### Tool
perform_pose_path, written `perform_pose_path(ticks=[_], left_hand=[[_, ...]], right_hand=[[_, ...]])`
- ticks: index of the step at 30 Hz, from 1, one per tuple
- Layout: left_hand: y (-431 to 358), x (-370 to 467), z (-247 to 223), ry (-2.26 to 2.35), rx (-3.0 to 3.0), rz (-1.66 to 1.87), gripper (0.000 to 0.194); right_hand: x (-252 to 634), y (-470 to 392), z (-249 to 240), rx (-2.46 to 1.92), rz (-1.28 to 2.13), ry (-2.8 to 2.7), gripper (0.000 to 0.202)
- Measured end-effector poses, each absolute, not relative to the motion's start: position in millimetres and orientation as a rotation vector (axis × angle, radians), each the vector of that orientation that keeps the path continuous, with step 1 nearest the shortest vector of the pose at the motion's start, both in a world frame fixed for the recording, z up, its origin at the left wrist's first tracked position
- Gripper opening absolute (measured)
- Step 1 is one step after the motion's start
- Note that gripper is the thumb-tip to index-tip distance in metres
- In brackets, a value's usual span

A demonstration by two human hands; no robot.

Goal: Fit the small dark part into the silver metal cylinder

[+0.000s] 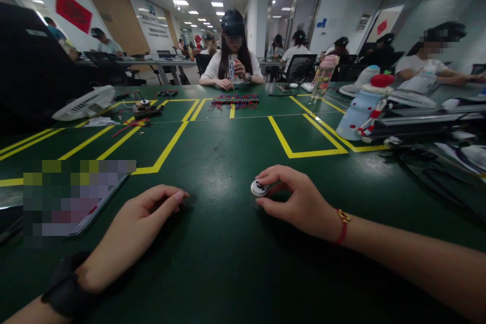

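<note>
My right hand (299, 202) grips a small round container with a white lid (259, 187) between thumb and fingers. Dark marks show on the lid, and the part under it looks clear. The container is upright, at or just over the green table (220, 243). To the left, my left hand (148, 217) rests low over the table, thumb pressed to the curled fingers. A dark smudge lies by its fingertips; whether anything is pinched there is hidden. A phone-like flat slab (94, 202), its face blurred out, lies beyond my left wrist.
A blue bottle with a red top (359, 111) and black cables (425, 177) are at the right. Across the table sits a person (235, 55) behind a bundle of coloured wires (235, 101). Yellow tape (319, 153) marks the surface. A white fan (85, 103) lies far left.
</note>
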State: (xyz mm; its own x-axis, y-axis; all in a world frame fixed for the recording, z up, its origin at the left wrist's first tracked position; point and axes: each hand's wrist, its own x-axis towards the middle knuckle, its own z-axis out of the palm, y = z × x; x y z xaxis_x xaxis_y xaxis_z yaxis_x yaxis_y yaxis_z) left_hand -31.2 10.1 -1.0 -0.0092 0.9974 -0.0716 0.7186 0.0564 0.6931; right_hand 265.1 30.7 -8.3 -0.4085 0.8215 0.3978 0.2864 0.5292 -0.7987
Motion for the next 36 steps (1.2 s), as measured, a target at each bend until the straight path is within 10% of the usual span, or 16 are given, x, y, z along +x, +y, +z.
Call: perform_pose_path(ticks=[7, 36], left_hand=[[27, 25, 22, 1.492, 1.994, 0.700, 0.032], [27, 34, 10, 1.448, 2.110, 0.626, 0.035]], right_hand=[[269, 32, -17, -1.000, 0.940, -1.907, 0.050], [322, 41, 3, -1.350, 0.633, -1.801, 0.042]])
